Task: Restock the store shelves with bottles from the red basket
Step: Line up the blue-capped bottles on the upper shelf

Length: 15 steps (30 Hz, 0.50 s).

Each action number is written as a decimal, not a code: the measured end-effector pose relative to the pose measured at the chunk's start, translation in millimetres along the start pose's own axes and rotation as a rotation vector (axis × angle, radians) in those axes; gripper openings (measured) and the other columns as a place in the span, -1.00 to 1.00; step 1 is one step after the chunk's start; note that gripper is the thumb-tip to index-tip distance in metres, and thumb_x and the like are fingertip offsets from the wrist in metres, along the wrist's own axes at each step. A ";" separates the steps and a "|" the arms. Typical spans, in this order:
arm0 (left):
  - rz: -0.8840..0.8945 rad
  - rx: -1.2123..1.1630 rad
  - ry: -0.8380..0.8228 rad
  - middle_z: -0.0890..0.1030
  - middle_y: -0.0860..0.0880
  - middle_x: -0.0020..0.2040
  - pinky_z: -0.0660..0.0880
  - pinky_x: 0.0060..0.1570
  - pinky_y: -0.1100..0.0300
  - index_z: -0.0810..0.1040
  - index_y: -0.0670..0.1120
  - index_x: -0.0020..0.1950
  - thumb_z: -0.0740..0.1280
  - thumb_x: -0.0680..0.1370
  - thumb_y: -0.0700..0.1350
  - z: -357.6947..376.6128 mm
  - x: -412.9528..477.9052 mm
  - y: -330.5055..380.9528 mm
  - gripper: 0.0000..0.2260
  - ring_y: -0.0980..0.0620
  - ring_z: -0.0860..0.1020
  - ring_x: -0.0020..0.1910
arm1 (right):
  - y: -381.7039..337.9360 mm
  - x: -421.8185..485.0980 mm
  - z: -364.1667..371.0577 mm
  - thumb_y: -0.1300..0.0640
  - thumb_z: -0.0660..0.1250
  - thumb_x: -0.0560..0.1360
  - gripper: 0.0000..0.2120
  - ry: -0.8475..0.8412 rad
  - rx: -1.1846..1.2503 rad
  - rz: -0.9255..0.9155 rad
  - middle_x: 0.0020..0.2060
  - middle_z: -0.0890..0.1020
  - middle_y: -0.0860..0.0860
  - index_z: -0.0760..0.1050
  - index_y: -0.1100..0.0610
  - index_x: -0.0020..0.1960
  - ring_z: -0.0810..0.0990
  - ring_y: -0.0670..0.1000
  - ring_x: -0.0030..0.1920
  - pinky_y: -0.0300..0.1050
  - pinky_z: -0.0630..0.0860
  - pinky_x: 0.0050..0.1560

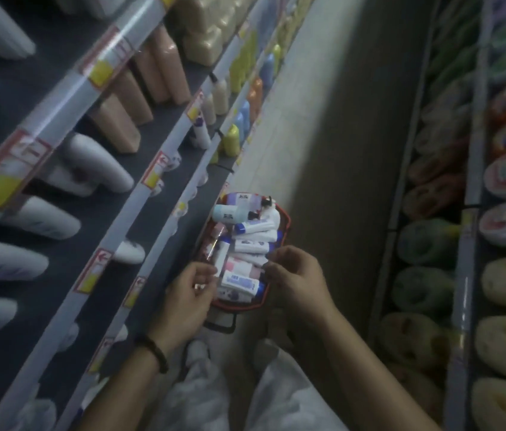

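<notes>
Bottles point(247, 244) lie heaped on their sides in the red basket point(287, 219), which sits on the floor point(323, 144) just beside the foot of the shelves point(164, 119) on my left. Most are white with blue or purple print. A pale blue one point(225, 212) lies at the far end of the basket, next to a bottle with a black pump point(266, 203). A white bottle with a blue cap point(242, 283) lies across the near end, between my two hands.

My left hand point(188, 301) hangs over the near left corner of the basket, fingers curled in toward the thumb. Something small glints at the fingertips, but I cannot tell whether I am pinching anything. A dark bracelet point(159, 353) circles that wrist. My right hand point(300, 283) is over the near right edge, fingers bent down to the pile. The blur hides whether they grip a bottle or only touch it.

The basket's black handle point(223, 325) lies folded down at its near end, just ahead of my pale trousers point(202, 396).

On the left shelves stand white bottles point(99, 163) in rows and peach ones point(152, 79) further along. Yellow point(232, 140) and blue point(241, 119) bottles stand on the lowest shelf. Red-and-yellow price tags point(95, 270) line the shelf edges. Across the aisle, soft packets point(425, 244) fill the right-hand shelving.
</notes>
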<state>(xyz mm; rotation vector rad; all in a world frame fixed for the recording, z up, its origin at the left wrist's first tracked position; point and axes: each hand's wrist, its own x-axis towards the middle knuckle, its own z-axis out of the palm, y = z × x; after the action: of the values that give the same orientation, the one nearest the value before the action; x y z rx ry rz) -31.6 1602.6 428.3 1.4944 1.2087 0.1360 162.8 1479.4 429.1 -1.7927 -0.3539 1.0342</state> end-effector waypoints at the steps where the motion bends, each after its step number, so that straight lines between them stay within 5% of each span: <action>1: -0.007 0.015 -0.016 0.71 0.00 0.00 0.62 -0.14 0.17 0.59 0.08 0.12 0.39 0.65 -0.16 0.0 5.2 -12.3 -0.86 0.01 0.71 -0.03 | 13.3 1.9 2.9 0.17 0.49 0.53 -0.92 0.029 -0.023 0.017 -0.06 0.78 0.06 0.69 0.05 0.02 0.78 0.11 -0.02 0.29 0.70 0.11; 6: -0.020 0.174 -0.112 0.70 0.00 -0.04 0.62 -0.02 0.06 0.58 0.04 0.07 0.38 0.63 -0.24 6.6 36.9 -82.6 -0.84 0.01 0.70 -0.08 | 92.3 11.8 23.4 0.11 0.51 0.53 -0.93 0.062 -0.161 0.165 -0.09 0.77 -0.04 0.69 0.02 0.02 0.76 -0.05 -0.07 0.12 0.71 0.07; 15: -0.027 0.379 -0.165 0.66 0.04 -0.03 0.62 0.07 0.04 0.59 -0.07 0.10 0.45 0.52 -0.25 57.8 116.7 -179.8 -0.80 0.05 0.66 -0.09 | 226.1 66.2 54.0 0.19 0.54 0.52 -0.92 0.110 -0.234 0.321 -0.13 0.77 -0.04 0.69 0.06 -0.01 0.75 -0.07 -0.11 0.10 0.69 0.10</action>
<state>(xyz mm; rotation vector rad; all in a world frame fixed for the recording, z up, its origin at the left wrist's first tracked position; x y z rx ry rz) -45.5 1615.7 207.0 1.7763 1.1622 -0.2442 112.8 1450.6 194.4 -2.1577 -0.1239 1.1451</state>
